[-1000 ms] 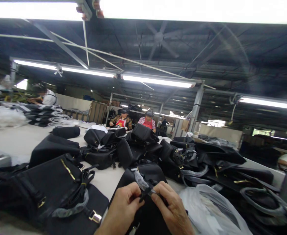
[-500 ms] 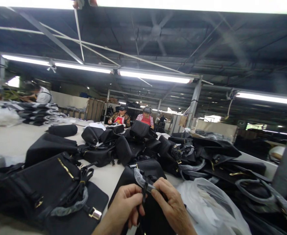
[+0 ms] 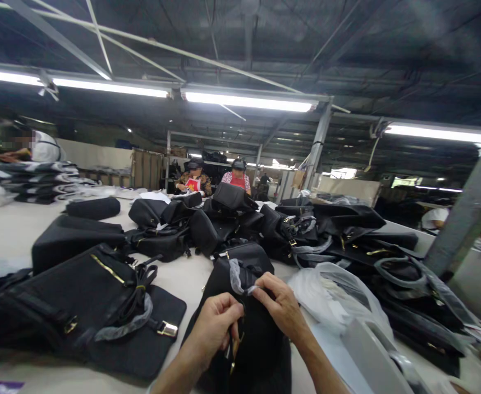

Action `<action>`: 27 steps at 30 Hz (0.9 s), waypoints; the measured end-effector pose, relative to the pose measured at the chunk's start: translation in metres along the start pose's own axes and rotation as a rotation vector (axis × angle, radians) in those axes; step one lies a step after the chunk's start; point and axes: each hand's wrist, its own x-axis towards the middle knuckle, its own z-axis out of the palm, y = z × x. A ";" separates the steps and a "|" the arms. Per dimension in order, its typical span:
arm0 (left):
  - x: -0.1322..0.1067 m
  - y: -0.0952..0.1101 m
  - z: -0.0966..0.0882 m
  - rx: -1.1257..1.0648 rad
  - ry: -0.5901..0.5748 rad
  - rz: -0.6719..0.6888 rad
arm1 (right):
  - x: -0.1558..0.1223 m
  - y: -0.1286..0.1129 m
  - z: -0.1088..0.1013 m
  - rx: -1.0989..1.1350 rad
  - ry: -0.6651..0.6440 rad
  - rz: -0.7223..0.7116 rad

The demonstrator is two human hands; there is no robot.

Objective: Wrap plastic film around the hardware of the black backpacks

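A black bag (image 3: 265,345) lies on the table right in front of me. Its carry handle (image 3: 235,276) is wrapped in clear plastic and curves up near the bag's top. My right hand (image 3: 279,303) pinches the lower end of that wrapped handle between thumb and fingers. Lower and to the left, my left hand (image 3: 218,323) is closed, thumb against forefinger, on a thin black strap; its fingers partly hide the strap. Gold-coloured metal shows on the bag just below the left fingers.
Another black bag (image 3: 71,306) with a bundled strap and gold clasp lies at left. More black bags (image 3: 219,224) are heaped across the table (image 3: 10,230). At right sits crumpled clear plastic (image 3: 334,295) beside a pale box-like object (image 3: 371,355). Two people (image 3: 235,178) sit beyond the heap.
My view has tilted down and shifted slightly right. The hands have drawn a little apart; the right still pinches the wrapped handle, while the left holds the strap lower down.
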 end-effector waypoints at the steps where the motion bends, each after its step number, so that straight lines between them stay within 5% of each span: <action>1: -0.002 -0.004 0.000 0.003 -0.004 -0.008 | -0.002 0.002 0.001 0.002 0.007 0.002; 10: -0.029 0.014 -0.005 0.070 -0.162 -0.049 | -0.016 -0.013 -0.003 -0.012 0.133 -0.039; 15: -0.028 -0.006 -0.024 0.052 -0.172 0.013 | -0.064 -0.012 0.005 -0.090 0.367 -0.083; 18: -0.023 -0.018 -0.032 -0.003 -0.180 0.014 | -0.107 0.017 0.001 -0.196 0.383 -0.055; 21: -0.023 -0.021 -0.031 -0.076 -0.144 -0.020 | -0.143 0.064 -0.019 -0.438 0.276 0.170; 27: -0.030 -0.016 -0.016 -0.171 0.024 -0.054 | -0.179 0.143 -0.065 -0.754 0.195 0.464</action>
